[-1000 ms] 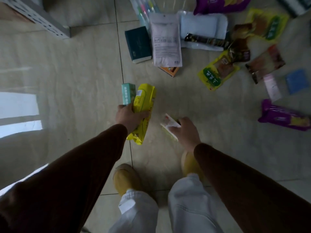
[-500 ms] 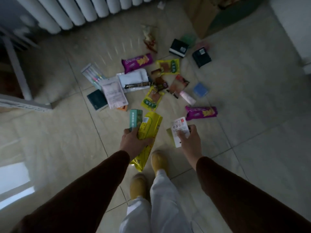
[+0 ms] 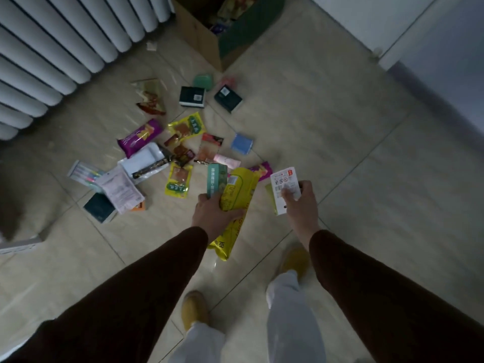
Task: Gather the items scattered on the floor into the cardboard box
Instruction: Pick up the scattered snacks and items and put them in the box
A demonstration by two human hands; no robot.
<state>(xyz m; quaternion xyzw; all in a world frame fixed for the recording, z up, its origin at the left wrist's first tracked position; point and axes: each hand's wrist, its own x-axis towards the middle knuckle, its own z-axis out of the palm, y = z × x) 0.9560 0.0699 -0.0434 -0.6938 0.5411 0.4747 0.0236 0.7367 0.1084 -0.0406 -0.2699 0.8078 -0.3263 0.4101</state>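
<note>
Cardboard box [image 3: 209, 45] standing at floor's far edge beside radiator [image 3: 65, 43], well apart from both hands. Left hand [image 3: 212, 214] clamping two items: teal carton [image 3: 216, 179], yellow packet [image 3: 237, 203]. Right hand [image 3: 301, 205] pinching one white packet [image 3: 284, 188]. Two purple packets [image 3: 140, 137] lying on floor.

The box [image 3: 207, 40] is cut off by the top edge, its contents a blur, and the yellow pack [image 3: 237, 205] hides most of a purple packet [image 3: 263, 170].
</note>
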